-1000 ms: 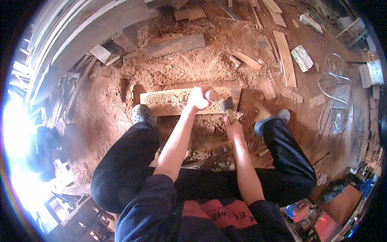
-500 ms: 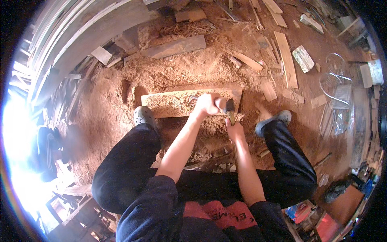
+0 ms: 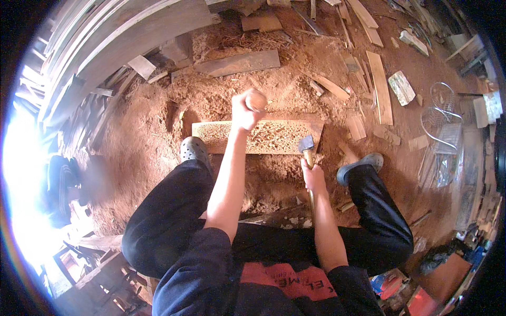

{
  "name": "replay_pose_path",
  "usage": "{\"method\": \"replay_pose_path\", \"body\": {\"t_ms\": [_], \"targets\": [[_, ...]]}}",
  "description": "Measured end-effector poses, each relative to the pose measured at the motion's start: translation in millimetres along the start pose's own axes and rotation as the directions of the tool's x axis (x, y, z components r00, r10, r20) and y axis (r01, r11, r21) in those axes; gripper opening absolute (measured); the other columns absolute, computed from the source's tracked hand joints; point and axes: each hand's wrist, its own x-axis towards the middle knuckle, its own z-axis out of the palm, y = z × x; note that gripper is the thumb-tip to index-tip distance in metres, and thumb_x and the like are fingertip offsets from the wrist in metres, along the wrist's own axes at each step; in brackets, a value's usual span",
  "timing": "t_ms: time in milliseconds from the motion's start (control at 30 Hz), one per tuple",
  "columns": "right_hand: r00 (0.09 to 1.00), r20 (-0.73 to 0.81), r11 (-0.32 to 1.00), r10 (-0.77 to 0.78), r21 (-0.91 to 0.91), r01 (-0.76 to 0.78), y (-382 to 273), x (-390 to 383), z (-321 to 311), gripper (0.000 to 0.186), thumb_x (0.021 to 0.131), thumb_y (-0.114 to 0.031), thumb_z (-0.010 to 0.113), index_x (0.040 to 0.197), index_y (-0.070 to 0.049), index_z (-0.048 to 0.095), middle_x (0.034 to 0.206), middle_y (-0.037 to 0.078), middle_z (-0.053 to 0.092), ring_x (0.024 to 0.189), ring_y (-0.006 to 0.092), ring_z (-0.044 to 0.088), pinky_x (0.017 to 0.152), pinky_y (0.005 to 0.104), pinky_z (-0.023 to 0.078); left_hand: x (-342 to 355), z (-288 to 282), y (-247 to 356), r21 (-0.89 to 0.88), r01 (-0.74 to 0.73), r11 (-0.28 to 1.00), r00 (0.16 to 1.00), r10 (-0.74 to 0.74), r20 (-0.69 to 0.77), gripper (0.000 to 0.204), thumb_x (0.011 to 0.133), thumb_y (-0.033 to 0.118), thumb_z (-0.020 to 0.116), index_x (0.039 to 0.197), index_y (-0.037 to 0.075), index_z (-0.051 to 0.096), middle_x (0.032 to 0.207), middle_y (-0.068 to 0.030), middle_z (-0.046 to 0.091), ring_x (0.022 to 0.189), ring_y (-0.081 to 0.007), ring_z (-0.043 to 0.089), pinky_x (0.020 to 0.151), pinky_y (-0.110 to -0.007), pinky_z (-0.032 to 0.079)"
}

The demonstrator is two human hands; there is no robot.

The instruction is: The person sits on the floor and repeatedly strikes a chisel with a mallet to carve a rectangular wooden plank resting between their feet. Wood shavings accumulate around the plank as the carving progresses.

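A pale wooden plank [image 3: 208,130] lies flat on the ground between my feet, its top pitted with dense carved marks and bits of chip. Over its far edge, left of the middle, my left hand [image 3: 243,115] is closed around a wood-handled chisel [image 3: 256,101]. The handle's round butt faces up, and the blade is hidden from view. My right hand [image 3: 314,178] grips a hammer [image 3: 307,147] by its wooden handle. The dark metal head is over the plank's near right corner, apart from the chisel.
Grey clogs [image 3: 195,152] on my feet flank the plank. Wood shavings and sawdust [image 3: 211,100] cover the ground. A loose board [image 3: 237,64] lies beyond, with offcuts [image 3: 378,87] to the right. Long planks [image 3: 137,37] are stacked at the far left. A wire rack [image 3: 443,118] stands at the right.
My left hand has lifted the chisel off the plank and moved away and to the left, baring the pitted surface. The hammer has separated from the chisel's butt and shifted slightly to the right.
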Motion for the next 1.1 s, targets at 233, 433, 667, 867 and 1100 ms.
{"method": "replay_pose_path", "body": {"t_ms": [233,433,667,867,1100], "targets": [[0.999,-0.025,0.999,-0.044,0.018,0.044,8,0,3,0.057,0.085,-0.052,0.052,0.08,0.005,0.053,0.059,0.015,0.057,0.044,0.023,0.057,0.04,0.0371,0.045,-45,54,-36,0.476,-0.009,0.879,0.918,-0.181,0.352,0.039,0.049,0.023,0.062,0.086,0.01,0.063,0.081,-0.0134,0.065,0.079,-0.0329,0.063,0.072,-0.039,0.05],[1.0,-0.014,1.0,0.016,-0.025,-0.016,7,3,6,0.068,0.082,-0.058,0.05,0.095,0.007,0.06,0.077,0.026,0.064,0.063,0.035,0.065,0.057,0.0425,0.051,-58,61,-49,0.489,-0.072,0.869,0.924,-0.127,0.361,0.036,0.052,0.02,0.061,0.087,0.01,0.063,0.082,-0.0142,0.064,0.081,-0.0315,0.063,0.072,-0.039,0.05],[1.0,0.009,1.0,0.016,0.017,-0.016,1,-4,2,0.062,0.084,-0.054,0.053,0.092,0.008,0.058,0.066,0.018,0.061,0.049,0.0261,0.06,0.046,0.0373,0.046,-52,56,-45,0.462,-0.087,0.882,0.941,-0.08,0.329,0.033,0.054,0.02,0.06,0.085,0.009,0.062,0.079,-0.0146,0.064,0.079,-0.0324,0.062,0.071,-0.039,0.05],[0.999,0.038,0.99,-0.001,0.139,-0.005,26,13,9,0.042,0.083,-0.038,0.062,0.088,0.004,0.057,0.059,0.009,0.056,0.04,0.0169,0.051,0.037,0.0326,0.041,-51,63,-51,0.478,-0.096,0.873,0.917,-0.109,0.382,0.033,0.054,0.022,0.06,0.084,0.009,0.061,0.081,-0.0148,0.064,0.079,-0.0333,0.062,0.07,-0.04,0.049],[0.998,0.056,0.686,0.018,0.726,-0.053,-14,-30,-37,0.011,0.074,-0.005,0.058,0.079,-0.008,0.05,0.05,-0.002,0.041,0.033,0.0097,0.038,0.03,0.0268,0.033,-48,64,-60,0.543,-0.041,0.839,0.891,-0.216,0.4,0.031,0.057,0.023,0.061,0.085,0.011,0.061,0.081,-0.0159,0.064,0.08,-0.034,0.062,0.071,-0.041,0.049]]}}
